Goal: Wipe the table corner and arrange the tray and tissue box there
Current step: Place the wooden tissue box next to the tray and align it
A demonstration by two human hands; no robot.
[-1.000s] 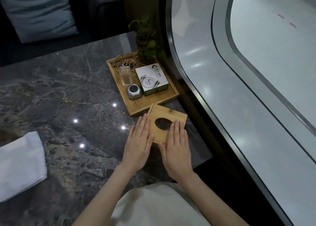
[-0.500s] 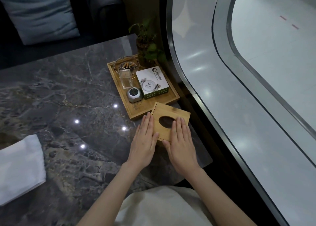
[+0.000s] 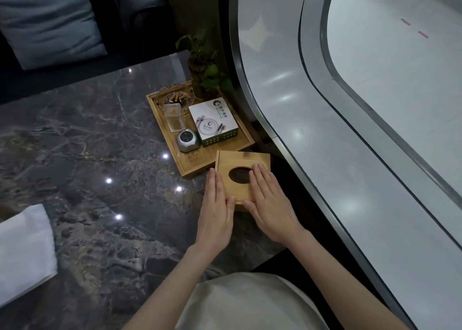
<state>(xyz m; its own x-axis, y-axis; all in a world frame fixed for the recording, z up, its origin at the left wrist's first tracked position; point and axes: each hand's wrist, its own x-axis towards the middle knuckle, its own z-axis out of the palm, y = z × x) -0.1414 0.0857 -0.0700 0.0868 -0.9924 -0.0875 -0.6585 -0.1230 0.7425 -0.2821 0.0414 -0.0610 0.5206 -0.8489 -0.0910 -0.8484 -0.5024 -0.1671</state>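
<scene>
A square bamboo tissue box (image 3: 243, 162) with a dark oval slot lies flat at the right corner of the grey marble table (image 3: 82, 159), touching the front of a bamboo tray (image 3: 192, 166). My left hand (image 3: 216, 212) lies flat with fingers straight against the box's left side. My right hand (image 3: 270, 199) rests flat on the box's top right part and front edge. The tray holds a glass ashtray (image 3: 175, 97) with butts, a clear small box (image 3: 174, 117), a silver gadget (image 3: 188, 141) and a white and green carton (image 3: 212, 121).
A white folded cloth (image 3: 23, 249) lies at the table's left front. A small potted plant (image 3: 205, 74) stands behind the tray. A curved glass and metal partition (image 3: 300, 104) runs close along the table's right edge. A dark sofa with a grey cushion (image 3: 50, 22) sits beyond.
Both hands have pushed the tissue box forward and turned it squarer, so it now sits against the tray's front edge. The view has shifted slightly.
</scene>
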